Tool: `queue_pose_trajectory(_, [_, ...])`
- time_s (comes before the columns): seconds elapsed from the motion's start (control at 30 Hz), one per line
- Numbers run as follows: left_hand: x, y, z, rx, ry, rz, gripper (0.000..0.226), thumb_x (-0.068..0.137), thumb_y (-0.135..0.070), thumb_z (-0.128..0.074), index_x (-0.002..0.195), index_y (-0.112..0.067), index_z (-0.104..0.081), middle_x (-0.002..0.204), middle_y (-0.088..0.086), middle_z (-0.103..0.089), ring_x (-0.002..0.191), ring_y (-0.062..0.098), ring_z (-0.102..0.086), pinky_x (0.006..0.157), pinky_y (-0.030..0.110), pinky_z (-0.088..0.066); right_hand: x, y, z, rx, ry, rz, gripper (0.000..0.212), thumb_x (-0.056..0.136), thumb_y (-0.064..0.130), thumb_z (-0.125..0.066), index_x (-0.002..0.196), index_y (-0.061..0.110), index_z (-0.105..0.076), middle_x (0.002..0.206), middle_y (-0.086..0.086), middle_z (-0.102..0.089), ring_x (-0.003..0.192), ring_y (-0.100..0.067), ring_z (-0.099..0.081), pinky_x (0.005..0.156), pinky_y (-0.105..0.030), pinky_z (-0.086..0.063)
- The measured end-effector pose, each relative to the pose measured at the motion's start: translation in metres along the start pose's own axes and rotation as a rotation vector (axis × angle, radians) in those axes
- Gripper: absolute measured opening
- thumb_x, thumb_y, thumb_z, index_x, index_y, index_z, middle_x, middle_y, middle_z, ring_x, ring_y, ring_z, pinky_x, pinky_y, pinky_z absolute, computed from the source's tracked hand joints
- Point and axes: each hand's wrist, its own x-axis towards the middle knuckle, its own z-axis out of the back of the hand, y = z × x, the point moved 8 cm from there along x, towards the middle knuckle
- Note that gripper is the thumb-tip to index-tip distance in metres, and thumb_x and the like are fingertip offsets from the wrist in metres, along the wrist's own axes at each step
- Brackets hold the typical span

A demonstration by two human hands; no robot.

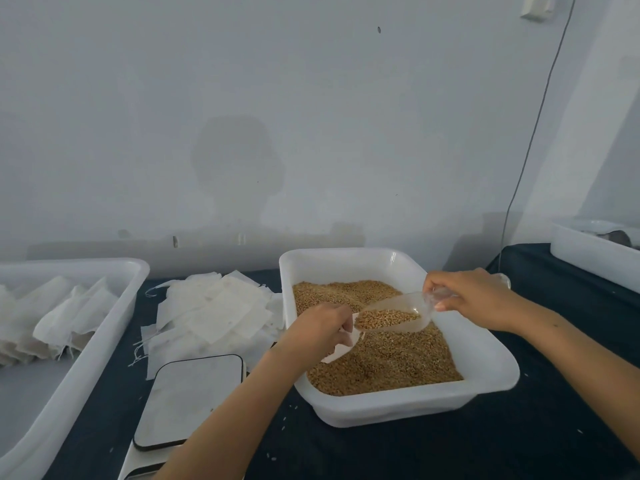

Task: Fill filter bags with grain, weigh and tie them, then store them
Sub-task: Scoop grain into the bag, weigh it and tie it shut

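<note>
A white plastic tub [485, 382] full of golden grain [388, 362] sits in the middle of the dark table. Over the grain, my right hand [474, 296] grips the handle of a clear plastic scoop [394, 317] loaded with grain. The scoop's mouth points left at a white filter bag [341, 348], which my left hand [320, 329] holds by its top, just above the grain. Most of the bag is hidden behind that hand.
A digital scale [188, 386] with a white platform stands front left of the tub. A loose pile of empty filter bags [214, 313] lies behind it. A big white tray [104, 327] at the left holds bags. Another white bin [588, 251] stands far right.
</note>
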Motion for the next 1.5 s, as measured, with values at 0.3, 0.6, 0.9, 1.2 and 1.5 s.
queue_pose_trajectory(0.3, [-0.001, -0.009, 0.003, 0.013, -0.003, -0.063, 0.017, 0.089, -0.022, -0.062, 0.097, -0.007, -0.062, 0.102, 0.003, -0.062, 0.098, 0.015, -0.048, 0.082, 0.023, -0.036, 0.01, 0.025, 0.017, -0.336, -0.053, 0.1, 0.019, 0.096, 0.016, -0.048, 0.106, 0.031, -0.053, 0.075, 0.018, -0.049, 0.08, -0.006, -0.046, 0.075, -0.026, -0.015])
queue_pose_trajectory(0.6, [-0.003, -0.009, 0.006, -0.015, -0.044, -0.071, 0.015, 0.09, -0.02, -0.06, 0.096, -0.007, -0.062, 0.101, 0.0, -0.061, 0.091, 0.008, -0.041, 0.074, 0.017, -0.028, 0.01, 0.031, 0.019, -0.323, -0.061, 0.111, 0.021, 0.094, 0.012, -0.049, 0.107, 0.029, -0.054, 0.069, 0.018, -0.044, 0.067, 0.0, -0.038, 0.068, -0.028, -0.011])
queue_pose_trajectory(0.9, [-0.003, -0.003, 0.006, -0.044, -0.1, -0.042, 0.008, 0.091, -0.014, -0.059, 0.094, -0.007, -0.059, 0.099, 0.002, -0.061, 0.088, 0.009, -0.044, 0.072, 0.016, -0.03, 0.008, 0.021, 0.011, -0.302, -0.027, 0.032, 0.021, 0.096, 0.013, -0.047, 0.108, 0.03, -0.051, 0.088, 0.015, -0.058, 0.086, -0.009, -0.054, 0.083, -0.027, -0.029])
queue_pose_trajectory(1.2, [-0.01, 0.032, 0.028, -0.5, -0.363, 0.26, 0.019, 0.097, -0.01, -0.046, 0.081, -0.019, -0.039, 0.073, -0.006, -0.044, 0.065, 0.007, -0.038, 0.056, 0.012, -0.033, 0.005, 0.005, -0.02, -0.04, 0.052, -0.087, 0.01, 0.097, 0.009, -0.041, 0.103, 0.014, -0.034, 0.08, 0.0, -0.042, 0.066, -0.007, -0.04, 0.059, -0.024, -0.032])
queue_pose_trajectory(1.5, [-0.011, 0.02, 0.065, -0.753, -0.521, 0.171, 0.021, 0.096, -0.008, -0.049, 0.079, -0.018, -0.043, 0.075, -0.006, -0.046, 0.064, 0.008, -0.04, 0.059, 0.013, -0.035, 0.019, 0.023, -0.086, -0.053, 0.086, -0.245, 0.058, 0.094, -0.001, -0.043, 0.145, -0.001, -0.016, 0.141, -0.019, -0.036, 0.111, -0.027, -0.054, 0.08, -0.028, -0.047])
